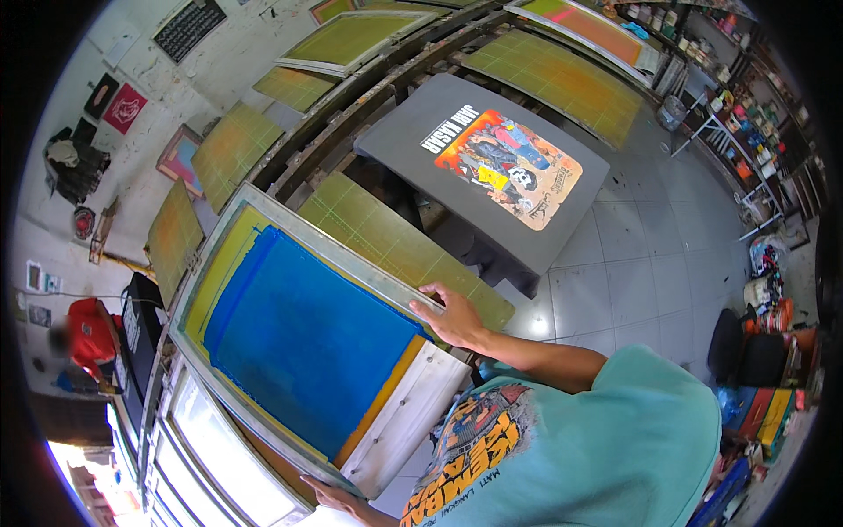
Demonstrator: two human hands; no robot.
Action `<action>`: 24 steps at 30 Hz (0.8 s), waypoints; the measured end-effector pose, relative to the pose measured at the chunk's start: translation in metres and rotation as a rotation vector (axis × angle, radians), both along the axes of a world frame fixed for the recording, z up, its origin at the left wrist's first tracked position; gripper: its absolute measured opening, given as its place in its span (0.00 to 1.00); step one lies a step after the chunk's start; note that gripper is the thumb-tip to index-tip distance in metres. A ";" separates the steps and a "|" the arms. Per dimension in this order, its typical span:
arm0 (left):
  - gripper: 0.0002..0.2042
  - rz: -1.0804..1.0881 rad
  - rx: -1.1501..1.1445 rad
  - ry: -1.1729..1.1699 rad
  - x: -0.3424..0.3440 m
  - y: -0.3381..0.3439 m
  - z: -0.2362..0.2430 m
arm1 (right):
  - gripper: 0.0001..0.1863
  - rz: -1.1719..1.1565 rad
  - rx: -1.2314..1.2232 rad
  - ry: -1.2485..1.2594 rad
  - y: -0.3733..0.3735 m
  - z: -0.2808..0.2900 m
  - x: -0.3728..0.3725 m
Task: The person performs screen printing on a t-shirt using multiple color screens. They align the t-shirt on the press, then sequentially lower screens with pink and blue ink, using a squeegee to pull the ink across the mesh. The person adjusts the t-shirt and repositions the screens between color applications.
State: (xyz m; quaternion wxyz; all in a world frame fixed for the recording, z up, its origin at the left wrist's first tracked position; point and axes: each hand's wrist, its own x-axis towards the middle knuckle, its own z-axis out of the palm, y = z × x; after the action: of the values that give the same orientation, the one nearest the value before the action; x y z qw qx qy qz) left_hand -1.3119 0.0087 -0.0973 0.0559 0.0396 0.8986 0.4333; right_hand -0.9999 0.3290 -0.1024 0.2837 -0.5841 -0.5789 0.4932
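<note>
A screen-printing frame (pixel 329 250) with a pale metal rim lies tilted before me. Blue ink (pixel 307 334) covers most of its mesh, inside a yellow-green border. Across its near end lies a pale board (pixel 404 420) with several screw heads. My right hand (pixel 452 318) grips the right rim near that board, fingers curled over the edge. At the lower corner my left hand (pixel 338 502) holds the frame's other side; part of it is hidden below. Beyond my right hand, a dark grey shirt (pixel 399 132) lies flat with a colourful print (pixel 509 167) on it.
Yellow-green printing boards (pixel 386 230) line the dark metal rack (pixel 338 123). Another screen frame (pixel 351 42) rests farther along it. Shelves of bottles and jars (pixel 746 132) stand at the right, past the tiled floor (pixel 632 255). A person in red (pixel 92 329) is at the left.
</note>
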 end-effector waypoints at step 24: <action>0.42 -0.122 -0.173 -0.015 -0.180 -0.074 -0.054 | 0.40 -0.172 0.027 -0.089 -0.105 -0.018 -0.129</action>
State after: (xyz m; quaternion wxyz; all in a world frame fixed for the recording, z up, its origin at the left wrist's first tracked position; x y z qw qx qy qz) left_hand -1.4919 -0.0657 -0.1516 0.0923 0.0861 0.9282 0.3501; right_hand -1.1292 0.2236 -0.1203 0.3069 -0.6490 -0.5451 0.4329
